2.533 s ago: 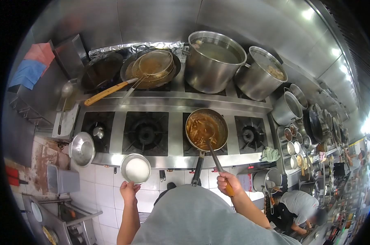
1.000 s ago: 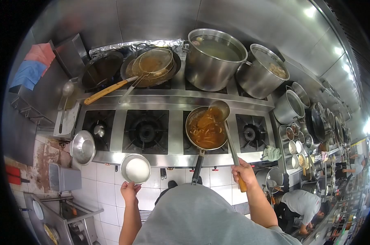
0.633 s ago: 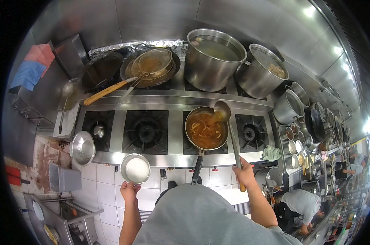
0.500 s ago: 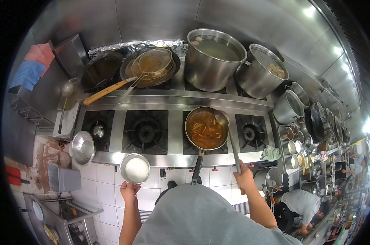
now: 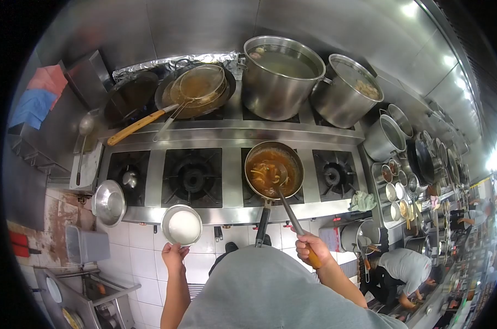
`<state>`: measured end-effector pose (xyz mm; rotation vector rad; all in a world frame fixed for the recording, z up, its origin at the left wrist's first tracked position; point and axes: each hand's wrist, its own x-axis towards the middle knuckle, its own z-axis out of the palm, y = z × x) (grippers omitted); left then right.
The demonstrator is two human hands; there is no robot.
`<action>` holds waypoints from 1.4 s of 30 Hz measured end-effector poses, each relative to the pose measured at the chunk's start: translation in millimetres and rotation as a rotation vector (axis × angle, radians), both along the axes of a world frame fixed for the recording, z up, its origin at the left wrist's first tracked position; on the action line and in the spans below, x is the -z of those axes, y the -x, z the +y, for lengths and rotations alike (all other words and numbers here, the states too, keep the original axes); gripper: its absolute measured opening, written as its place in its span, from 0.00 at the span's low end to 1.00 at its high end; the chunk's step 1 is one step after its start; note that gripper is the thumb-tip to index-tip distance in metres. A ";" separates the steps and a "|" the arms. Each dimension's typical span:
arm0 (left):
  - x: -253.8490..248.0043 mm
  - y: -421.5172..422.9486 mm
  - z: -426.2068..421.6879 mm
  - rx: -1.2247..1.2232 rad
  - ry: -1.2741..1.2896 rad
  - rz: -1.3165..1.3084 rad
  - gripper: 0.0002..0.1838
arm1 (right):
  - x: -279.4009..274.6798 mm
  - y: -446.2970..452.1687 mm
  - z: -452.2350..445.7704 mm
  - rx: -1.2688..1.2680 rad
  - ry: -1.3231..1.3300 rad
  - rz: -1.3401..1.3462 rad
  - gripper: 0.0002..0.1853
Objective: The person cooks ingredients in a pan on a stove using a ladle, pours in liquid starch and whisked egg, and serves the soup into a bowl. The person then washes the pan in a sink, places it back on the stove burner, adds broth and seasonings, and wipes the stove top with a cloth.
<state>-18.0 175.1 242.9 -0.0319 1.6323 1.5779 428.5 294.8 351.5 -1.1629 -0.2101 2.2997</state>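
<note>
While left hand [image 5: 174, 257] grips bowl [image 5: 175, 209] | right hand [image 5: 313, 250] grips ladle [image 5: 291, 213] | steel stove [image 5: 231, 175] (pan [image 5: 271, 145] aboard) | tiled floor [image 5: 144, 257]

Own hands [image 5: 175, 257]: two are shown
Left metal bowls [image 5: 166, 223]: two are counted
Front pan [image 5: 273, 145]: one is seen
Stove ladles [image 5: 291, 213]: at least two are seen
Front burners [image 5: 192, 180]: four are counted
Rear woks [image 5: 128, 101]: two are counted
Rear stockpots [image 5: 278, 98]: two are counted
Cloths [image 5: 29, 107]: at least three are seen

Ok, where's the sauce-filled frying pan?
In the head view, the frying pan sits just right of centre, on the front row's second burner from the right.
</note>
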 end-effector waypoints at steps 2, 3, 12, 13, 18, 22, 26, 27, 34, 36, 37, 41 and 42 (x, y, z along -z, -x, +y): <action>-2.3 -0.5 1.0 -0.005 0.001 0.012 0.09 | -11.6 4.6 1.1 -0.010 -0.058 -0.070 0.21; -0.9 0.2 0.8 -0.005 0.001 0.013 0.09 | -14.4 6.0 3.2 -0.022 -0.118 -0.140 0.21; 0.4 -2.0 -4.9 -0.005 0.018 0.015 0.09 | -1.8 -4.6 25.8 -0.105 -0.448 -0.612 0.27; 0.7 -2.1 -6.1 -0.004 0.017 0.015 0.09 | 1.8 -6.7 26.7 -0.105 -0.449 -0.612 0.27; -0.4 -3.5 -10.7 -0.010 0.015 0.009 0.08 | 23.3 -21.8 27.4 -0.300 -0.621 -1.196 0.37; -3.7 -7.1 -12.9 -0.036 0.015 0.006 0.08 | 34.8 -28.9 20.4 -0.370 -0.863 -1.378 0.39; 3.1 -4.2 -15.8 -0.004 -0.003 0.016 0.08 | 35.2 -22.9 32.2 -0.487 -0.811 -1.507 0.39; 2.3 -4.7 -15.5 -0.003 -0.001 0.017 0.08 | 43.3 -23.3 37.9 -0.516 -0.842 -1.535 0.39; -4.5 -6.5 -17.4 -0.021 -0.002 0.023 0.08 | 70.6 -5.7 63.1 -0.580 -0.932 -1.530 0.38; -4.2 -7.7 -19.5 -0.024 -0.004 0.020 0.08 | 61.8 -4.6 56.0 -0.659 -0.967 -1.478 0.39; -3.9 -8.7 -20.1 -0.027 -0.006 0.020 0.08 | 67.7 -9.2 53.8 -0.662 -0.965 -1.477 0.39; 1.8 -9.7 -20.4 -0.035 0.021 0.012 0.08 | 77.9 -36.7 37.6 -0.817 -1.039 -1.435 0.41; 1.9 -9.7 -19.2 -0.029 0.020 0.013 0.08 | 72.7 -41.0 32.9 -0.890 -1.007 -1.437 0.41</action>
